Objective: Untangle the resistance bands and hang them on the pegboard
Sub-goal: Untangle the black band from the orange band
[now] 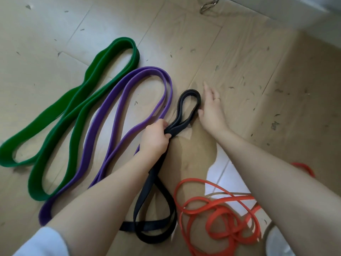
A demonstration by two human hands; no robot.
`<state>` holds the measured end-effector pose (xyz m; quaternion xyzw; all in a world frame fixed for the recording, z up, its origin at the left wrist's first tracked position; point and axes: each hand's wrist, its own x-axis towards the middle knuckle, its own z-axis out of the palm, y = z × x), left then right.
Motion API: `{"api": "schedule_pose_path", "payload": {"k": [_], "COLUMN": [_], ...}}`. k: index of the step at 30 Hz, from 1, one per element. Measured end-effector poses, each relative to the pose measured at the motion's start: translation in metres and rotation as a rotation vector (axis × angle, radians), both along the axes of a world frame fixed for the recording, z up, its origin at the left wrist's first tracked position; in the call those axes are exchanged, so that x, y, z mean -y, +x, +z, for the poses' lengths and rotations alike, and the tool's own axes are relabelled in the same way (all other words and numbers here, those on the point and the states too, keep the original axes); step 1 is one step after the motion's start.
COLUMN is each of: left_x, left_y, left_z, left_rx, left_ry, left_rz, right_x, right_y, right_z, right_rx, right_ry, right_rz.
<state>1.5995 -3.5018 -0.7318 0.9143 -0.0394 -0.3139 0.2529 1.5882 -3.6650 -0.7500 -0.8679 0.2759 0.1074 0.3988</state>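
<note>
Black band [188,102]: left hand [156,135] clamped its middle; right hand [212,109], fingers apart beside its loop, should flatten it.

Pale wood-look plank floor [239,58] all around, speckled with small dark flecks; soft daylight glares off it at ten o'clock, a metal ring [208,5] lies at twelve, a white baseboard [276,8] crosses at one
</note>
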Motion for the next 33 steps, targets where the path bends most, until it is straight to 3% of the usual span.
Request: {"api": "schedule_pose_path", "payload": {"k": [2, 4, 7, 9, 19, 20, 24, 26, 30, 33], "left_x": [0.000, 0.000, -0.001, -0.003, -0.016, -0.017, -0.017, -0.017, -0.017, -0.015], "left_y": [0.001, 0.001, 0.001, 0.002, 0.019, 0.020, 0.020, 0.018, 0.014, 0.011], "left_z": [-0.001, 0.000, 0.004, 0.007, 0.009, 0.010, 0.013, 0.016, 0.022, 0.021], "left_rx": [0.000, 0.000, -0.011, -0.016, -0.169, -0.182, -0.231, -0.228, -0.028, 0.142], "left_ry": [-0.010, -0.030, -0.083, -0.102, -0.215, -0.221, -0.245, -0.250, -0.200, -0.165], "left_rz": [0.046, 0.064, 0.079, 0.068, 0.168, 0.183, 0.172, 0.142, 0.057, -0.016], "right_x": [-0.016, -0.033, -0.054, -0.064, -0.079, -0.082, -0.093, -0.091, -0.070, -0.044], "right_y": [-0.016, -0.030, -0.033, -0.028, -0.026, -0.029, -0.036, -0.032, -0.028, -0.038], "right_z": [-0.001, -0.009, -0.015, -0.011, 0.004, 0.002, -0.009, -0.010, -0.003, 0.004], "right_rx": [0.091, 0.046, -0.114, -0.103, -0.059, -0.066, -0.153, -0.186, -0.210, -0.200], "right_ry": [0.026, 0.099, 0.153, 0.198, 0.784, 0.769, 0.312, 0.256, -0.046, -0.194], "right_rz": [-0.253, -0.443, -0.384, -0.375, -0.823, -0.809, -0.396, -0.339, -0.173, -0.167]}}
